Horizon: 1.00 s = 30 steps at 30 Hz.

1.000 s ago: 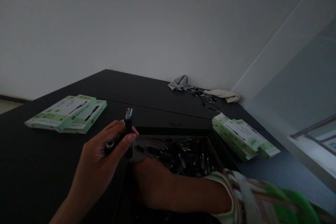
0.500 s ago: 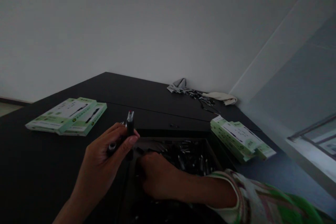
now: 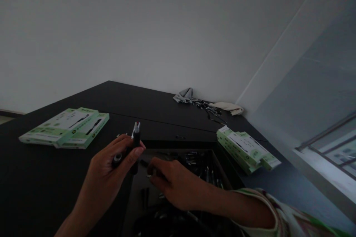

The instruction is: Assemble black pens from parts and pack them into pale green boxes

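My left hand (image 3: pixel 104 176) is closed around several black pens (image 3: pixel 136 137), held above the tray's left edge. One stands upright between thumb and fingers, its silver clip end up; another pen's end shows by the palm. My right hand (image 3: pixel 182 185) is over the dark tray (image 3: pixel 135 192), fingers pinched together. A small silver tip (image 3: pixel 149 175) pokes out at its fingertips, apparently the end of a pen; the rest is hidden. Loose black pens (image 3: pixel 207 174) lie in the tray around and behind this hand, and the near part is very dark.
Green-and-white pen boxes (image 3: pixel 65 124) lie on the black table at left, and more boxes (image 3: pixel 247 148) are stacked right of the tray. Toward the wall are a grey cloth (image 3: pixel 184 95), a pile of pens (image 3: pixel 207 107) and a cream cloth (image 3: pixel 228 107).
My right hand has lifted slightly from the tray's left part, and a silver tip now shows at its fingers. My left hand keeps its pens almost in place. The view has shifted a little.
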Each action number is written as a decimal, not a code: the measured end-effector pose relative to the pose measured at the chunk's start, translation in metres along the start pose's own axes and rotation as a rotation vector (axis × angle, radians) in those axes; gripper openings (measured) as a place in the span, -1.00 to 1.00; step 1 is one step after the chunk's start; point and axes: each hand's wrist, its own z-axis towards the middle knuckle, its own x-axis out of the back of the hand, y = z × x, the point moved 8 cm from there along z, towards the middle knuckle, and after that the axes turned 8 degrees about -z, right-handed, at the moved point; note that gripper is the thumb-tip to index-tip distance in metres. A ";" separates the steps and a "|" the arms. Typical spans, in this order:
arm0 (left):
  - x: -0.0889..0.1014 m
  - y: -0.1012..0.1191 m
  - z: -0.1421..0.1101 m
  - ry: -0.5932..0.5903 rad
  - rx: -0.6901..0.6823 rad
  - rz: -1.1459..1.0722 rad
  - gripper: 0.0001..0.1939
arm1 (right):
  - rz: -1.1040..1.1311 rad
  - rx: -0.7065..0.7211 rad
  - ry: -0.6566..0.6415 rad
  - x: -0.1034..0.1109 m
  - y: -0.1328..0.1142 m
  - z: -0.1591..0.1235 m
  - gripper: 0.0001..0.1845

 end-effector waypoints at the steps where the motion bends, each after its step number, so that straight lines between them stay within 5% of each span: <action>1: 0.000 0.000 0.000 -0.002 0.001 0.001 -0.81 | 0.000 0.006 0.005 -0.001 0.000 0.000 -0.85; 7: -0.003 -0.001 0.001 -0.022 0.006 0.005 -0.82 | 0.000 0.067 0.060 0.007 -0.006 0.003 -0.85; 15: -0.011 -0.005 0.001 -0.074 0.018 0.012 -0.79 | 0.072 -0.074 0.109 0.022 0.006 0.000 -0.95; 24: -0.019 -0.003 0.000 -0.142 0.014 0.002 -0.78 | -0.059 -0.021 0.142 0.073 -0.018 -0.012 -0.94; 30: -0.022 -0.004 -0.001 -0.164 -0.001 0.008 -0.80 | 0.098 -0.063 0.194 0.087 -0.010 -0.018 -0.97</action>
